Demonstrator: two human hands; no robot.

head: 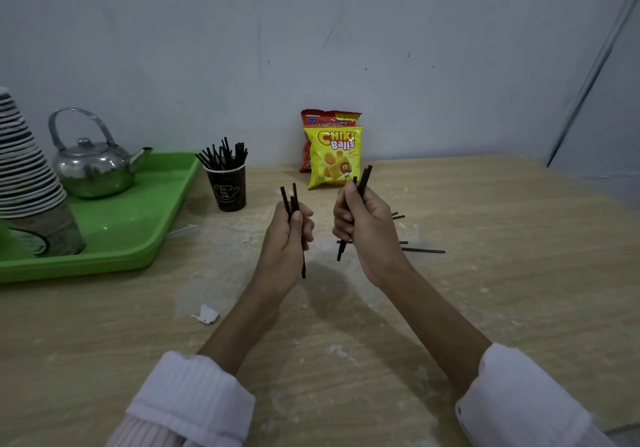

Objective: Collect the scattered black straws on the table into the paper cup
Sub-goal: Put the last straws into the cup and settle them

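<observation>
A dark paper cup (228, 188) stands on the table beside the green tray, with several black straws (223, 154) sticking out of it. My left hand (289, 235) grips a small upright bunch of black straws (290, 198) above the table's middle. My right hand (362, 227) grips another bunch of black straws (364, 178), tilted to the right. A few loose black straws (422, 250) lie on the table just right of my right hand, partly hidden behind it.
A green tray (138, 235) at the left carries a metal kettle (91, 166) and a tall stack of paper cups (24, 176). Two snack bags (333, 156) lean against the wall behind my hands. A paper scrap (206, 314) lies on the wooden table (502, 273).
</observation>
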